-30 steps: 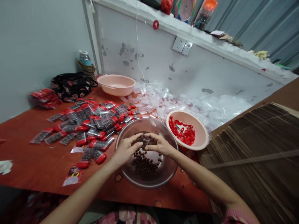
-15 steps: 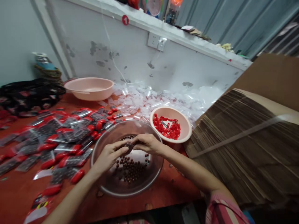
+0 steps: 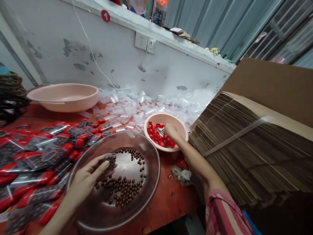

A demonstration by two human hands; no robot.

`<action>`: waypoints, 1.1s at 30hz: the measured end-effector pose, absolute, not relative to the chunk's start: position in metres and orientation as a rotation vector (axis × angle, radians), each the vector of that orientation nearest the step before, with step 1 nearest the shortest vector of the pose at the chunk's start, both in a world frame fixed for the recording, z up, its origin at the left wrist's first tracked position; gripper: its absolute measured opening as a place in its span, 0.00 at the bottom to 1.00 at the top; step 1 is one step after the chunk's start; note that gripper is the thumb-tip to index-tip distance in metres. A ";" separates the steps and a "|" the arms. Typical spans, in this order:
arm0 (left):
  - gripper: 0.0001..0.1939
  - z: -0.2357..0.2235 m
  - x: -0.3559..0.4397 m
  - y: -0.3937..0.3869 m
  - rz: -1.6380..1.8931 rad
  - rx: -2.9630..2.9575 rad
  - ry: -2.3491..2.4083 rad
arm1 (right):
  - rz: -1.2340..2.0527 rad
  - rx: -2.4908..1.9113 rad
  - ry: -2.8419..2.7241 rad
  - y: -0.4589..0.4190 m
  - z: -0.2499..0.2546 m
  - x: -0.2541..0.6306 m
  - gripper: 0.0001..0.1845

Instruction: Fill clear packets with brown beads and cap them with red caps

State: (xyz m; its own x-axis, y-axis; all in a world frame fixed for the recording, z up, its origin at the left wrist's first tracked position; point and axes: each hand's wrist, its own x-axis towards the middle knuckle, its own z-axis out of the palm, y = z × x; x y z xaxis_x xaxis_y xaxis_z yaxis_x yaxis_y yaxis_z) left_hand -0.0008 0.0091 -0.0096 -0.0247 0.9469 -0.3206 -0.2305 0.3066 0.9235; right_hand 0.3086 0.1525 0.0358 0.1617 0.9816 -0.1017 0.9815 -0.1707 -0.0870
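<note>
My left hand point(image 3: 91, 174) is closed around a small clear plastic case point(image 3: 111, 160) packed with dark brown balls, above the left side of a wide see-through basin point(image 3: 155, 182). Loose brown balls point(image 3: 127, 192) lie on the basin's floor, thickest near its front. My right hand point(image 3: 171, 131) reaches down into a pale pink bowl point(image 3: 184, 129) behind the basin, among small red plastic caps point(image 3: 156, 135). Its fingers look curled together, and whatever they pinch is hidden.
Filled cases with red caps point(image 3: 46, 150) pile up on the left. Clear empty cases point(image 3: 132, 109) are heaped along the wall. A larger pink basin point(image 3: 66, 91) stands at back left. Stacked cardboard point(image 3: 234, 153) blocks the right, and a small plastic-wrapped bundle point(image 3: 181, 175) lies beside it.
My hands were together over the basin and are now apart. My right hand has moved right into the pink bowl, while my left keeps the filled case. The view has swung right.
</note>
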 end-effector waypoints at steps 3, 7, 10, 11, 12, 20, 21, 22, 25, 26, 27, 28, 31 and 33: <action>0.21 -0.013 -0.002 0.009 1.124 0.801 1.217 | 0.228 -2.572 -1.919 0.176 0.015 0.321 0.14; 0.23 -0.014 -0.003 0.009 1.113 0.892 1.217 | 0.249 -2.625 -1.849 0.184 -0.001 0.321 0.14; 0.24 -0.011 -0.002 0.008 1.098 0.958 1.237 | 0.278 -2.500 -1.872 0.179 0.002 0.321 0.10; 0.24 -0.010 -0.002 0.007 1.098 0.979 1.246 | 0.286 -2.425 -1.895 0.176 0.005 0.320 0.10; 0.24 -0.009 -0.001 0.007 1.099 1.000 1.249 | 0.291 -2.342 -1.920 0.172 0.009 0.319 0.11; 0.18 0.009 0.007 -0.002 1.089 1.061 1.038 | 0.680 -1.317 -1.993 0.111 0.030 0.255 0.18; 0.17 0.011 0.007 -0.003 1.093 1.069 1.006 | 0.688 -1.244 -2.045 0.100 0.029 0.240 0.20; 0.17 0.012 0.008 -0.004 1.105 1.073 0.980 | 0.663 -1.194 -2.110 0.089 0.029 0.225 0.21; 0.17 0.009 0.008 -0.004 1.178 1.011 0.945 | 0.568 -1.079 -2.270 0.058 0.029 0.186 0.19; 0.18 0.007 0.007 -0.004 1.204 0.971 0.945 | 0.588 -1.040 -2.284 0.050 0.029 0.177 0.17; 0.18 0.005 0.005 -0.004 1.225 0.930 0.950 | 0.653 -1.010 -2.274 0.044 0.030 0.170 0.17; 0.18 0.003 0.004 -0.005 1.242 0.896 0.953 | 0.759 -0.994 -2.234 0.040 0.030 0.166 0.16; 0.18 0.002 0.000 -0.008 1.251 0.892 0.933 | 1.256 -0.999 -1.958 0.039 0.029 0.165 0.13; 0.17 0.004 0.000 -0.011 1.219 0.986 0.902 | 1.596 -1.006 -1.727 0.045 0.027 0.169 0.12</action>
State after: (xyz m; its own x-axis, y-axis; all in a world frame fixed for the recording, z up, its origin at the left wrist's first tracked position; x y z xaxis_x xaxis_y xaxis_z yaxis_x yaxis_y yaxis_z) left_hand -0.0004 -0.0112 0.0043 0.1313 0.9909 -0.0307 -0.3193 0.0716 0.9450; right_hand 0.1687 0.0445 0.0272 -0.5505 0.8312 -0.0781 0.1437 0.0022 -0.9896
